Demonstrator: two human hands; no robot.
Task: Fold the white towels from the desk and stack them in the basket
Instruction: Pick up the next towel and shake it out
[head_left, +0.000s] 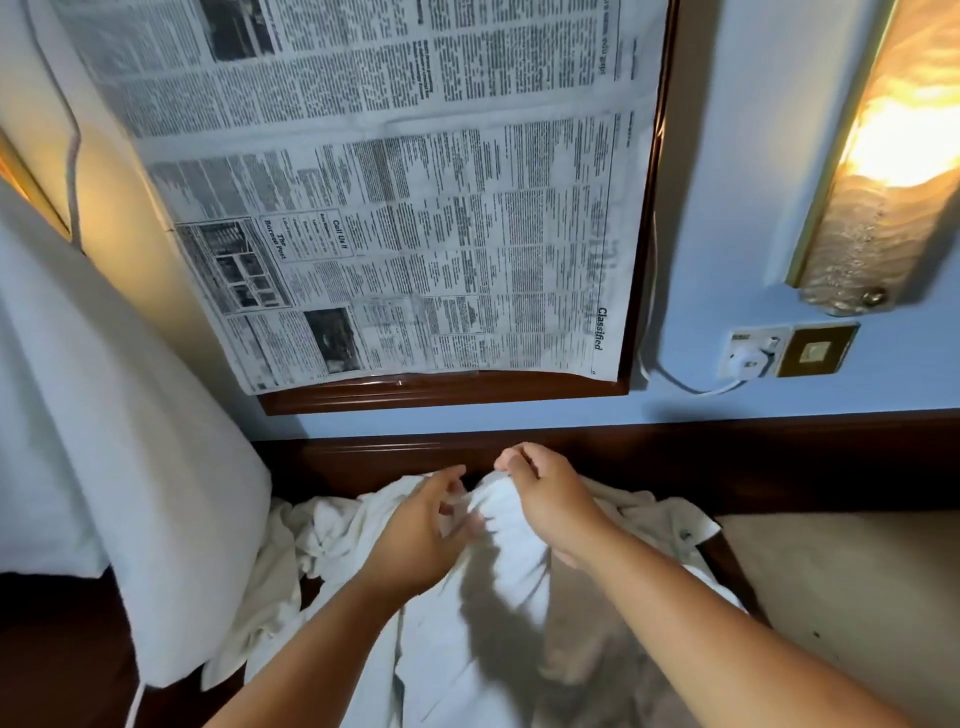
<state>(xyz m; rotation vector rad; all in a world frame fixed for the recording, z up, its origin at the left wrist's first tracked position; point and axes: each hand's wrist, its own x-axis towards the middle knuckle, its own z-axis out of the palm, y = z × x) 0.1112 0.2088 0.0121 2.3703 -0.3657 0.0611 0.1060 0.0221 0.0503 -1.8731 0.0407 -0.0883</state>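
White towels (332, 525) lie on a dark desk (62, 649) under the hands. The right hand (545, 499) pinches one. The left hand (421, 525) is spread.

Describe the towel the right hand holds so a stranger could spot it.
Below the newspaper on the wall, white towels lie heaped on the dark desk. The middle towel is the only one pulled up into a peak, pinched by the right hand.

The dark wooden desk (57, 649) before me carries a crumpled heap of white towels (332, 525). The heap reaches the desk's raised back rail (779, 467). Left of the heap, touching it, a large white pillow-like item (130, 467) rests on the desktop.
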